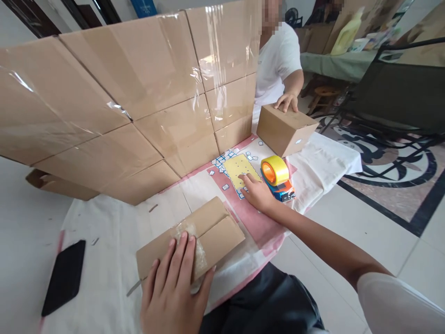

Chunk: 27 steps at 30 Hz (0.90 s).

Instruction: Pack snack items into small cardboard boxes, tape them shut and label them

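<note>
A small flat cardboard box (215,241) lies in front of me, with clear tape stuck across its middle. My left hand (177,283) rests on its near side, fingers stretched flat over the top and thumb at the edge nearest me. Further right, my right hand (259,192) is over the yellow print of the tablecloth (250,222), fingers partly extended and nothing visible in them. Just beyond that hand is a tape dispenser (285,190) in blue and orange, carrying a roll of yellow tape (281,170).
Stacked taped cardboard boxes (167,88) form a wall along the table's far side. Across from me, a person in a white shirt (280,51) has a hand on another cardboard box (285,130). A black phone (65,276) lies at left; a dark chair (410,93) stands right.
</note>
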Motion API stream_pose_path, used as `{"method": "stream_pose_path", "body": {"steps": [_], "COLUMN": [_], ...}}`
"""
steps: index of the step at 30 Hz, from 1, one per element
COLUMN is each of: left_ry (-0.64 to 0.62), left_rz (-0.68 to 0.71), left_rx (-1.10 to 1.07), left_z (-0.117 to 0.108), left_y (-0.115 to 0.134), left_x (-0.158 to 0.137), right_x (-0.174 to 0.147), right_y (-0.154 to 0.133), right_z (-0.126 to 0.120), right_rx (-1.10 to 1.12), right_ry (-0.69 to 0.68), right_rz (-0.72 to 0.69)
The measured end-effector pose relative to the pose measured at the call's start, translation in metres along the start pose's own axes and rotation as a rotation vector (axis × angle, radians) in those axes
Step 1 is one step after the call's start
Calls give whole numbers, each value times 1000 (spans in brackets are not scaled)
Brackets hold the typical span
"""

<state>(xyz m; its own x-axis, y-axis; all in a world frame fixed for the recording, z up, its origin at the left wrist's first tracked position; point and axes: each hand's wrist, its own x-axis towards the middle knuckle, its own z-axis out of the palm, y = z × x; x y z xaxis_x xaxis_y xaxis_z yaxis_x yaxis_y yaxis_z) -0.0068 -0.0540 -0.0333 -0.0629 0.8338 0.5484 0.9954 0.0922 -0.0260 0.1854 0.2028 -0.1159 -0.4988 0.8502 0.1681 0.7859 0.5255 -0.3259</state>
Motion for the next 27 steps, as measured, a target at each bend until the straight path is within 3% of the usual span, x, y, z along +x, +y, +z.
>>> {"method": "stream_pose_path", "body": {"steps": [8,17,27], "left_ry": [-28,-53,-57], "left_rz": [27,4,-36], "left_rx": [37,31,15], "left_z": [-1,-2,-3], "left_y": [1,3,7], "left_x": [2,2,3], "right_x": [-2,0,-2], "right_y": [6,6,9], "right_z": [-7,-13,-7], "right_rx": [112,4,121], "right_ry": [141,-58,-41], "right_rz": [-28,-29,15]}}
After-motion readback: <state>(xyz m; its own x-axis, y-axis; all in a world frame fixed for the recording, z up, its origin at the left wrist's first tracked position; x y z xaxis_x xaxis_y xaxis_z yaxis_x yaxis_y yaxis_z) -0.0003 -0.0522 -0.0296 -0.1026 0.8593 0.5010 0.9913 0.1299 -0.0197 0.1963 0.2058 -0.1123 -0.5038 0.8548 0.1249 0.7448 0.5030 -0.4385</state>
